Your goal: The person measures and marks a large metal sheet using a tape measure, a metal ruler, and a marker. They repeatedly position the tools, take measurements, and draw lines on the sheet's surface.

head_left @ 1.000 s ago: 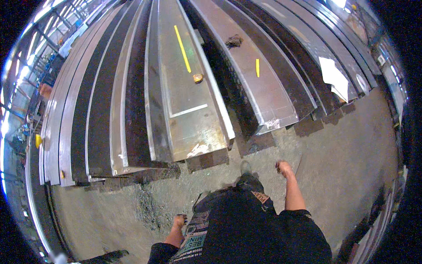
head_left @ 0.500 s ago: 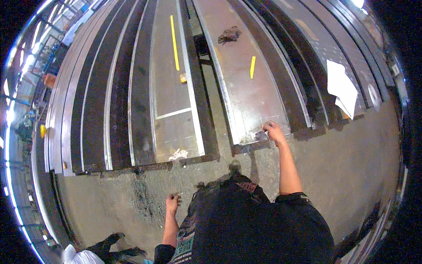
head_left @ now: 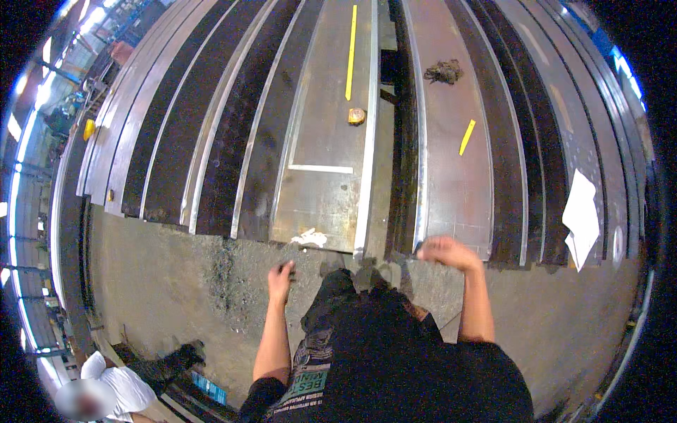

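The right hand (head_left: 447,250) is at a steel beam's near edge (head_left: 458,252), the left hand (head_left: 280,282) lower, apart; both hands' finger grip unclear.

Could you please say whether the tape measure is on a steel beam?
On: the tape measure sits on a steel beam, whose face surrounds it.

The right hand (head_left: 448,252) is blurred at the near edge of a steel beam (head_left: 451,176); whether it touches the metal cannot be told. The beam's far end is cut off by the view's upper edge. A dark lump (head_left: 444,71) on it is too indistinct to identify. A co-worker's head (head_left: 84,400) is blurred.
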Demonstrator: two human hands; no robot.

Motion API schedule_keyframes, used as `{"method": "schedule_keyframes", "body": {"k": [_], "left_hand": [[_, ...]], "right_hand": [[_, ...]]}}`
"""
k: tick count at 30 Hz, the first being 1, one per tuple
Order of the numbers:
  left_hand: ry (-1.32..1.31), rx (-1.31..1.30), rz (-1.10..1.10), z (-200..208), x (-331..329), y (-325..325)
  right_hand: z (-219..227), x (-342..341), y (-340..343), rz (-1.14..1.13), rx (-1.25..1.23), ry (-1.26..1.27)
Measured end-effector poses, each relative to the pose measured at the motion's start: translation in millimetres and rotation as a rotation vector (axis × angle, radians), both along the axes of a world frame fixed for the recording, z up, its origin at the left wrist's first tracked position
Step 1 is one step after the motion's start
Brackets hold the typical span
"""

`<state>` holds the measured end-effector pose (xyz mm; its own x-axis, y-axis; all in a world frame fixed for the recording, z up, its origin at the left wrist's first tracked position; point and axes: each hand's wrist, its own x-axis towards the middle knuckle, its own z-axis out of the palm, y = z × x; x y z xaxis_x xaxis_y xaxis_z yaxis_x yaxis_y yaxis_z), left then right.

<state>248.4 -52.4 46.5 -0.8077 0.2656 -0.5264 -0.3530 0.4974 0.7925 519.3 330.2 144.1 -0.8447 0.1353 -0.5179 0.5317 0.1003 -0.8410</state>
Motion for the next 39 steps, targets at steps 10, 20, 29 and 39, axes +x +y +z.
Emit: {"method": "schedule_keyframes", "body": {"k": [10,20,29,39], "left_hand": [[0.250,-0.111,-0.535,-112,-220,343],[0.490,-0.107,-0.600,-230,-284,537],[0.409,0.176,-0.549,-190,-291,517],[-0.716,1.151,-0.284,-75,-225,196]], "right_hand": [[-86,67,-146,-0.392,-0.160,-0.617],[-111,190,-507,-0.902,-0.205,-0.904],[-181,119,-482,-0.931,-0.271,-0.832],[-193,131,-289,-0.981,0.158,-0.692]]}}
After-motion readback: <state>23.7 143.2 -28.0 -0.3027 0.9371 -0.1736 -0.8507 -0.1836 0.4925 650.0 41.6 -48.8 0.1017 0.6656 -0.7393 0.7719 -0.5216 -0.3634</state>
